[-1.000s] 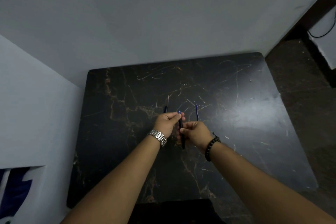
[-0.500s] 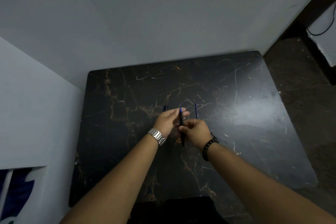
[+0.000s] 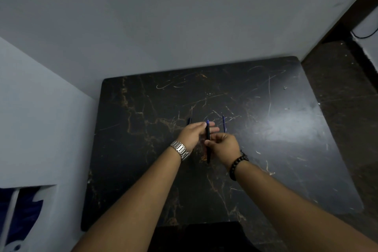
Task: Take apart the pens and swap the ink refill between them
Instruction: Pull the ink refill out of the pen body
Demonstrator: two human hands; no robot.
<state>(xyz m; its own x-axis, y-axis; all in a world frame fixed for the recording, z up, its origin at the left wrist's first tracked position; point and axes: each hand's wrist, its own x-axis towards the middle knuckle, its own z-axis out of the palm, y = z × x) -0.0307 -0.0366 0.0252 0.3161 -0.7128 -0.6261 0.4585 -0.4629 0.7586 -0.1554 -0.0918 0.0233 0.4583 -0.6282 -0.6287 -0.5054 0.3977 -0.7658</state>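
Note:
Over the middle of the black marble table [image 3: 266,149] my right hand [image 3: 224,145] pinches a dark pen barrel [image 3: 208,137] that points away from me, a blue tip showing at its far end. My left hand [image 3: 194,133] sits against the barrel's left side with its fingers stretched out; its thumb touches the upper part. A thin blue ink refill [image 3: 224,124] lies on the table just right of the hands. A short dark pen part [image 3: 189,121] peeks out beyond my left hand.
Grey walls close the table in at the back and on the left. A dark floor [image 3: 343,92] runs along the right side. A dark chair edge [image 3: 204,235] sits at the table's near edge.
My left hand's fingers have spread out from a pinch on the barrel's top end. Both hands and the pen have shifted slightly away from me.

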